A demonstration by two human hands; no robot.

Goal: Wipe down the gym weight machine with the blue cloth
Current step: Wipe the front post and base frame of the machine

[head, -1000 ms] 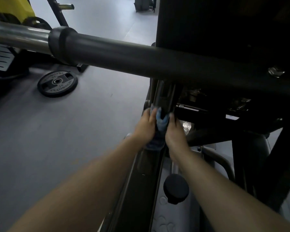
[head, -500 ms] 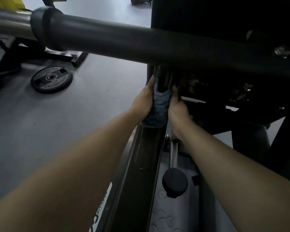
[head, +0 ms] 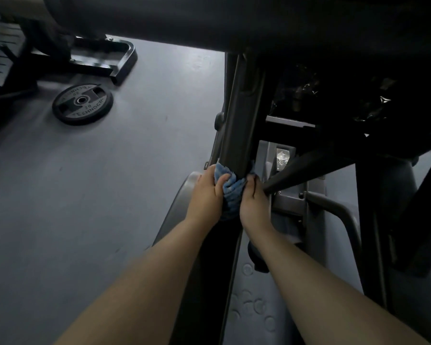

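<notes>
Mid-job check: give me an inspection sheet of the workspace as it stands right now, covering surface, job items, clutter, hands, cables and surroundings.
Surface: grey gym floor, scuffed in places.
Job's things: blue cloth wrapped round the dark slanted frame bar of the weight machine, bunched between both hands.
Clutter: one black weight plate lying flat on the floor, left of the bar.
Hands: left hand grips the cloth, thumb over it; right hand grips it from the other side.
Cables: nothing seen.
Surroundings: thick dark padded bar overhead; black machine base at upper left; round black knob partly hidden under the right forearm; dim light, right side too dark to read.
</notes>
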